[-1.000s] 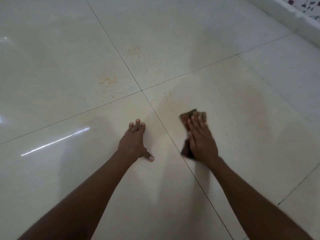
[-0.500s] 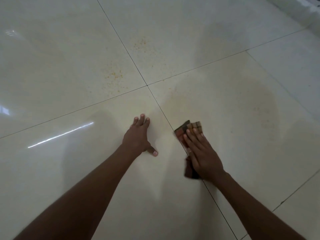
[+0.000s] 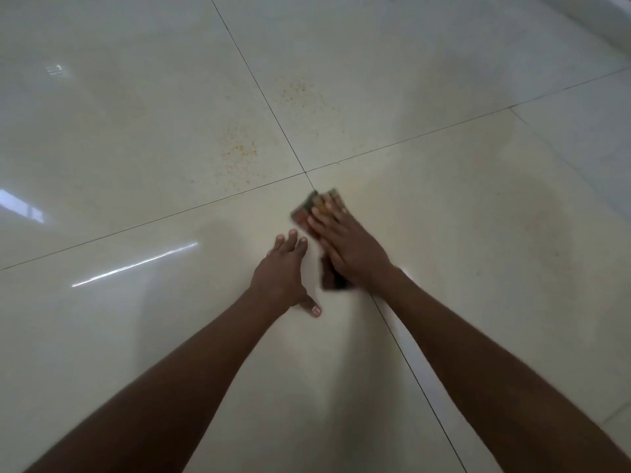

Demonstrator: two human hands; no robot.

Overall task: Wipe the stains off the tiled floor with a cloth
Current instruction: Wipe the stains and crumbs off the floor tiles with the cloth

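On glossy cream tiled floor [image 3: 143, 138], thin dark grout lines cross. Orange speckled stains [image 3: 239, 153] beyond. Right hand [image 3: 345, 244] presses flat, fingers straight, on folded brown cloth [image 3: 309, 208]. Left hand [image 3: 285, 271] spread on tile.

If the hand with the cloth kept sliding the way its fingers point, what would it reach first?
The right hand presses the cloth flat, pointing up-left. It would probably first cross the tile joint crossing, then reach the orange speckled stains beyond.
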